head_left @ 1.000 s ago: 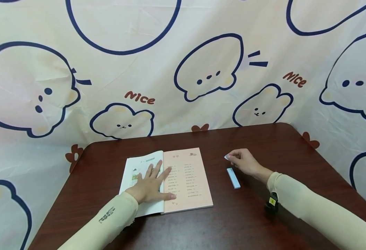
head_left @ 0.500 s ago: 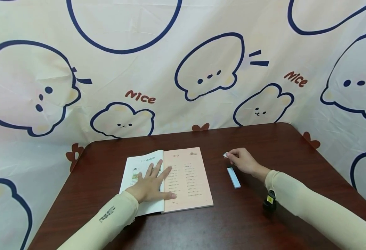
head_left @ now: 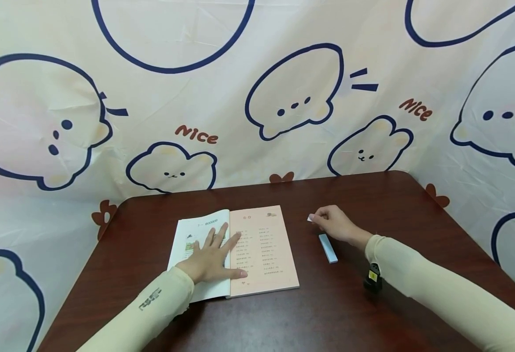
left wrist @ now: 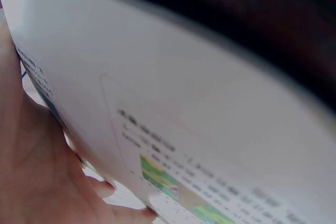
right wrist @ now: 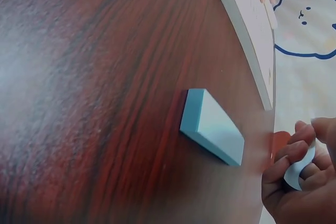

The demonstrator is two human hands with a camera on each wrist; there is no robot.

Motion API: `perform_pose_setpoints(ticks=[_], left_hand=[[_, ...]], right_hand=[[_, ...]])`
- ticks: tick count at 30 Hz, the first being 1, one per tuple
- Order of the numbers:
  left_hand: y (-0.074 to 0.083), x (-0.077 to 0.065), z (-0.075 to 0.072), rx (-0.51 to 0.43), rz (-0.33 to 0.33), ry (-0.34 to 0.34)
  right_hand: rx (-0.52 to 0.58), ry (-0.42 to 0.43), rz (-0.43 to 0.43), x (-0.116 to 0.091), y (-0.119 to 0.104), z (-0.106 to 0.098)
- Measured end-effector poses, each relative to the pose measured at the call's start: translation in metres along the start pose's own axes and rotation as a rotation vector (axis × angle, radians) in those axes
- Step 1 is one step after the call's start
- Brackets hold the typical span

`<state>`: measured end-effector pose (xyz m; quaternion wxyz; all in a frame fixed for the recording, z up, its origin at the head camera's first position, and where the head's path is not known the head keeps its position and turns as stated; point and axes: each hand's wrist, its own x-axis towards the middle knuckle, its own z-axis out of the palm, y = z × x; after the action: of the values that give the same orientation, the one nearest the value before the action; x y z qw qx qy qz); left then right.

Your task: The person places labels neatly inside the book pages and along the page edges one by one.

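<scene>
An open book (head_left: 268, 249) lies on the dark wooden table, with a white left page and a pink right page of printed lines. My left hand (head_left: 211, 256) rests on it with fingers spread, across the gutter. In the left wrist view the white page (left wrist: 157, 77) rises in a curve beside the palm. My right hand (head_left: 336, 225) pinches a small pale slip of paper (head_left: 310, 218) between thumb and fingers, to the right of the book. The slip (right wrist: 299, 167) looks curled in the right wrist view. Just below that hand lies a narrow light blue block (head_left: 328, 248), resembling a sticky-note pad.
The brown table (head_left: 261, 325) reaches back to a cloth backdrop (head_left: 231, 107) printed with cartoon bears. Cloth also hangs along the left and right sides. A black wrist device (head_left: 373, 277) with a yellow mark sits under the right sleeve.
My right hand has moved slightly left toward the book, carrying the paper slip. My left hand stays spread on the book, and the blue block lies where it was.
</scene>
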<state>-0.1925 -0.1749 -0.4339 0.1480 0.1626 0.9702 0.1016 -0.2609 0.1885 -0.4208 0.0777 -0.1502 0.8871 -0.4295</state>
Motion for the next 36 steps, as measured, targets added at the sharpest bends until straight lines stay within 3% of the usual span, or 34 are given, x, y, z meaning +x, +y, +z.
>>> perform_pose_setpoints(ticks=[11,20,36], left_hand=[[0.0,0.001,-0.002,0.0,0.002,0.0],[0.0,0.002,-0.001,0.002,-0.004,0.002],[0.001,-0.001,-0.001,-0.005,-0.007,-0.009]], right_hand=[[-0.031,-0.113,-0.071,0.008,-0.013,0.014],[-0.067,-0.14,-0.095,0.014,-0.024,0.031],[-0.141,-0.124,-0.025,0.02,-0.036,0.058]])
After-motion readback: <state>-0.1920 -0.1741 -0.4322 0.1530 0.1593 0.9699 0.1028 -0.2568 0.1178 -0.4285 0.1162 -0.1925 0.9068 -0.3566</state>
